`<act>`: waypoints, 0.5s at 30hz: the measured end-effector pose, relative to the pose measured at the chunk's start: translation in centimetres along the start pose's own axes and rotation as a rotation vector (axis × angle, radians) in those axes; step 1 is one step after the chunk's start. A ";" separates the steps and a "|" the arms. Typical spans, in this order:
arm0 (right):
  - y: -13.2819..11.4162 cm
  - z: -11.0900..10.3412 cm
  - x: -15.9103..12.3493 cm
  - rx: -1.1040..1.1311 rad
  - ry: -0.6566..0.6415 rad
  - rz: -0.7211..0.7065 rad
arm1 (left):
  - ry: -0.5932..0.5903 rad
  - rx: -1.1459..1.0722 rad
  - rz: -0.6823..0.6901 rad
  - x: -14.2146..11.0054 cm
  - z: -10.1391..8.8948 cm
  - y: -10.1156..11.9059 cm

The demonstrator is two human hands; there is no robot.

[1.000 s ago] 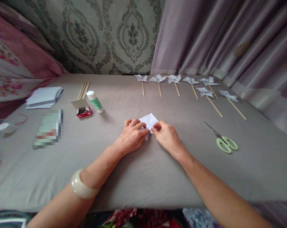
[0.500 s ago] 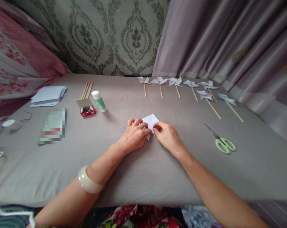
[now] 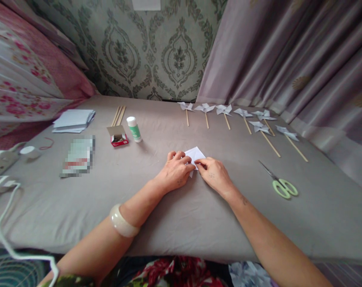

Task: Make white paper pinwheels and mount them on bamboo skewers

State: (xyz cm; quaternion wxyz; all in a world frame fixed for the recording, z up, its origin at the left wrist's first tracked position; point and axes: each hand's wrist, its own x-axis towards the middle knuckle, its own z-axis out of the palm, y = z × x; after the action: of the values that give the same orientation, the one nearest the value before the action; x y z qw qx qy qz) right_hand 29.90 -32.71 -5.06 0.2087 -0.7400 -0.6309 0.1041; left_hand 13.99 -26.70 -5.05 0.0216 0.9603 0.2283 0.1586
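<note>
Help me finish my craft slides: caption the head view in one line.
Left hand and right hand on white paper, seven stick-mounted paper pinwheels lying beyond.

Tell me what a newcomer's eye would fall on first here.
Probably the seven white pinwheels, lying toward the back right of the table. Next, the left hand and right hand, meeting over a white paper near the centre. The green-handled scissors also stand out, to the right of the hands.
</note>
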 end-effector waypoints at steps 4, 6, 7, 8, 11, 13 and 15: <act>-0.1 -0.2 0.0 -0.045 -0.028 -0.025 | 0.005 0.004 0.000 0.0 0.1 0.0; -0.3 -0.4 0.0 -0.091 -0.048 -0.049 | 0.004 0.004 0.000 -0.1 0.1 0.0; -0.4 -0.6 0.0 -0.116 -0.058 -0.065 | 0.003 0.005 0.000 -0.1 0.1 0.0; -0.5 -0.9 0.0 -0.142 -0.066 -0.083 | 0.001 0.008 -0.001 -0.1 0.2 0.1; -0.8 -1.5 0.4 -0.207 -0.098 -0.133 | -0.003 0.014 -0.011 -0.3 0.2 0.1; -0.9 -1.9 0.9 -0.234 -0.141 -0.153 | -0.001 0.017 -0.021 -0.4 0.3 0.1; -1.0 -2.3 1.6 -0.251 -0.196 -0.167 | 0.005 0.023 -0.021 -0.5 0.4 0.1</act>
State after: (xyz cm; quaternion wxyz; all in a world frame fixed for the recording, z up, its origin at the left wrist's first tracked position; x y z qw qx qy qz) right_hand 30.26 -31.48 -2.40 0.0603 -0.6917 -0.7154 0.0784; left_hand 13.76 -27.00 -5.55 0.0118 0.9577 0.2403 0.1580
